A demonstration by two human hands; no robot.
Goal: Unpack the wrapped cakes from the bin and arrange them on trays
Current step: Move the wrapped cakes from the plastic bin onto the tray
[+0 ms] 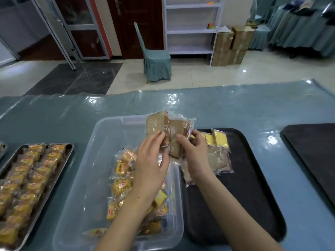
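Both of your hands are up over the far side of the clear plastic bin (pixel 101 160). Your left hand (pixel 154 160) holds the brown wrapped cakes (pixel 168 131) with its fingers laid on the front of the pack. Your right hand (pixel 194 151) pinches the right edge of the same pack, with its fingers curled on the clear wrap. The two hands are close together, with the brown pack standing up between them. It looks like two brown cakes side by side, but you cannot tell if they are stuck together.

Down in the bin lie many small yellow wrapped cakes (pixel 123 178), piled along its right side under your left arm. The left part of the bin is bare.

Just to the right of the bin is a black tray (pixel 253 187). On its far end lie two yellow cakes in clear wrap (pixel 217 140). Near them, closer to you, lies one more brown cake in wrap (pixel 217 160), just beside your right wrist. Another dark tray (pixel 315 151) sits further right, well apart from your hands.

To the left of the bin is a metal tray (pixel 54 178) filled with rows of yellow cakes (pixel 30 178).

All of this sits on a bench (pixel 235 109) with a shiny blue-green cover. Behind the bench, on the floor, stand a covered chair (pixel 155 58), a white shelf (pixel 192 28) and some brown boxes (pixel 230 46).
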